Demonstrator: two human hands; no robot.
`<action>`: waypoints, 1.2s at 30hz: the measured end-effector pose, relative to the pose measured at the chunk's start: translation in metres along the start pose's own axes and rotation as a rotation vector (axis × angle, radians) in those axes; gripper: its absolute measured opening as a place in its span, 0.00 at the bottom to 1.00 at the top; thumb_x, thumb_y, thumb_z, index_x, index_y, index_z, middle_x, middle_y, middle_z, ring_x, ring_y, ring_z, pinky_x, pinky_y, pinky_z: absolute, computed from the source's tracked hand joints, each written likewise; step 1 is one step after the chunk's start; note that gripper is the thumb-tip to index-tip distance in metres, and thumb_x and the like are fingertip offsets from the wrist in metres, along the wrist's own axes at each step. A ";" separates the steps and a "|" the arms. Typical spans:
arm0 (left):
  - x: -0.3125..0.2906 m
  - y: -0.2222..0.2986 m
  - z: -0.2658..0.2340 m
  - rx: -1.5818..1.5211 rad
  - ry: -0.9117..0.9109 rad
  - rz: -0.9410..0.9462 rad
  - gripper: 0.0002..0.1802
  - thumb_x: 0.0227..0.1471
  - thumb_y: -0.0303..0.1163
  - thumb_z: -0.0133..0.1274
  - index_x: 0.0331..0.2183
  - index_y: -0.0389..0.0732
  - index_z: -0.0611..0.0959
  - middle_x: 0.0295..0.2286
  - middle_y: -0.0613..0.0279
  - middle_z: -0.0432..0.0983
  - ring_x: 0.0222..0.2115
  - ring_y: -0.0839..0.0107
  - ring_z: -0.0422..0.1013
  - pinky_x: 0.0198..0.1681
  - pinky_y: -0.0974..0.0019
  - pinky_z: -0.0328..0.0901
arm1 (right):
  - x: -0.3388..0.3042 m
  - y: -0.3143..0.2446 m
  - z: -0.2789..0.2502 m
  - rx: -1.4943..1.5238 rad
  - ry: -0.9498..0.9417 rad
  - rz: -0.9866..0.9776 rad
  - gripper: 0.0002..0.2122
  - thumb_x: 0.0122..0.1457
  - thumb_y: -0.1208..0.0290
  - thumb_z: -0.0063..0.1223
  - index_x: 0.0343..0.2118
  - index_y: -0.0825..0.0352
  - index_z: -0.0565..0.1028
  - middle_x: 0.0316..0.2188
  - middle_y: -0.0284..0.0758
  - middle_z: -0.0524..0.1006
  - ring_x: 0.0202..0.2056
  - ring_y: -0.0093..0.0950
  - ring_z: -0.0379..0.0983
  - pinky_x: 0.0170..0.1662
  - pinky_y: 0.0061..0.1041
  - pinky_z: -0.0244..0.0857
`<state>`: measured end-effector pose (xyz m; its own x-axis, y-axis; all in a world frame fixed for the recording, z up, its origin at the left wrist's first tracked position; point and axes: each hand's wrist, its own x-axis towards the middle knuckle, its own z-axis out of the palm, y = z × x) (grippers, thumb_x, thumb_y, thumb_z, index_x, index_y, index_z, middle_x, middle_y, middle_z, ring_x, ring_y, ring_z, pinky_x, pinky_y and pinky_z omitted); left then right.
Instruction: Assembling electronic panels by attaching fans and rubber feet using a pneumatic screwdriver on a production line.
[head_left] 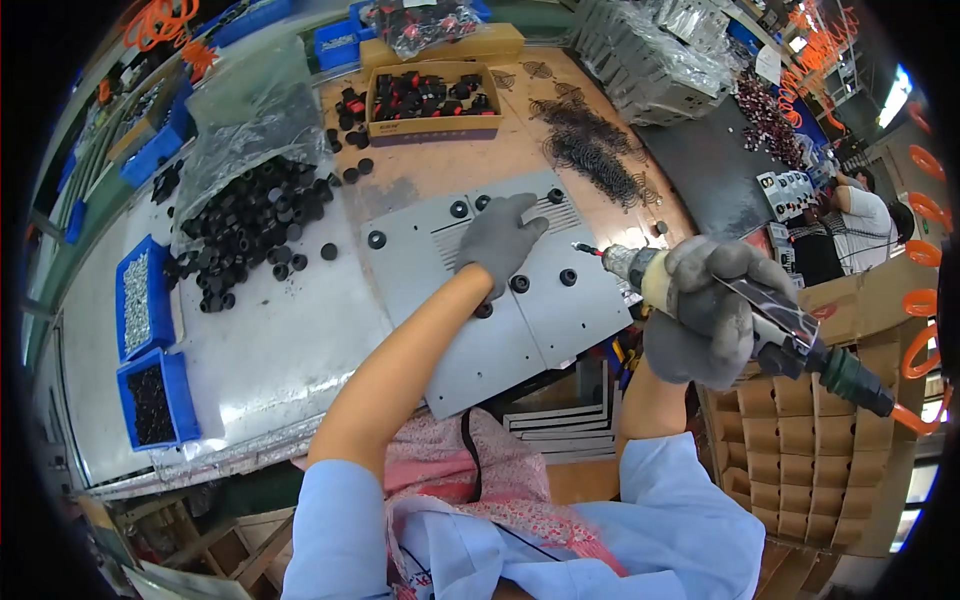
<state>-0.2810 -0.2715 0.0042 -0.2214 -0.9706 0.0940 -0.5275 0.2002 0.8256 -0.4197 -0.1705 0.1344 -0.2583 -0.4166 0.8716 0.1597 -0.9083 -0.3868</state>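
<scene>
Pneumatic screwdriver point(650, 275) in the gloved right hand point(715, 310), its fingers wrapped firmly round the body, the bit over the grey vented sheet-metal panels point(575, 315). These lie flat on the bench, under the gloved left hand point(503, 240), palm down; whether its fingertips pinch anything, I cannot tell. Work looks partway: round black feet point(519, 284) sit on the panels (how many are fastened is unclear), small holes near the lower edge stay bare, and a large heap of loose black feet point(260, 215) remains. Printing on the open carton point(435, 128) is too small to read.
</scene>
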 end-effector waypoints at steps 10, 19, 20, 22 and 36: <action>0.067 0.007 0.043 0.321 -0.013 -0.025 0.16 0.55 0.46 0.48 0.38 0.46 0.79 0.39 0.56 0.74 0.40 0.57 0.73 0.42 0.57 0.67 | 0.011 0.059 -0.035 -0.250 -0.002 0.280 0.14 0.54 0.78 0.47 0.44 0.65 0.66 0.34 0.42 0.74 0.29 0.31 0.71 0.35 0.30 0.68; 0.074 0.009 0.041 0.296 -0.014 -0.021 0.15 0.55 0.45 0.47 0.39 0.49 0.81 0.37 0.56 0.75 0.38 0.55 0.73 0.41 0.56 0.67 | 0.013 0.164 -0.035 -0.241 0.127 0.361 0.08 0.53 0.86 0.49 0.36 0.72 0.71 0.27 0.35 0.75 0.25 0.19 0.72 0.27 0.17 0.67; 0.075 0.010 0.040 0.303 -0.019 -0.032 0.15 0.55 0.45 0.47 0.39 0.48 0.81 0.37 0.55 0.75 0.38 0.55 0.73 0.41 0.56 0.67 | 0.012 0.168 -0.036 -0.241 0.146 0.367 0.08 0.53 0.86 0.49 0.36 0.73 0.71 0.27 0.35 0.75 0.25 0.20 0.73 0.27 0.17 0.67; 0.075 0.011 0.040 0.312 -0.032 -0.054 0.15 0.56 0.45 0.46 0.38 0.48 0.81 0.37 0.55 0.75 0.38 0.55 0.74 0.40 0.56 0.67 | 0.011 0.176 -0.041 -0.229 0.175 0.352 0.08 0.53 0.85 0.49 0.36 0.73 0.71 0.27 0.36 0.76 0.25 0.20 0.73 0.27 0.18 0.67; 0.079 0.010 0.043 0.314 -0.021 -0.015 0.16 0.56 0.46 0.46 0.39 0.48 0.80 0.35 0.55 0.76 0.36 0.53 0.74 0.39 0.55 0.68 | 0.013 0.186 -0.050 -0.262 0.214 0.356 0.06 0.52 0.84 0.50 0.34 0.74 0.73 0.26 0.38 0.77 0.23 0.23 0.74 0.26 0.20 0.69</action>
<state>-0.3392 -0.3400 -0.0045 -0.2273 -0.9714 0.0691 -0.7576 0.2209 0.6142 -0.4412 -0.3467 0.0585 -0.4258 -0.6770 0.6003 0.0357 -0.6756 -0.7364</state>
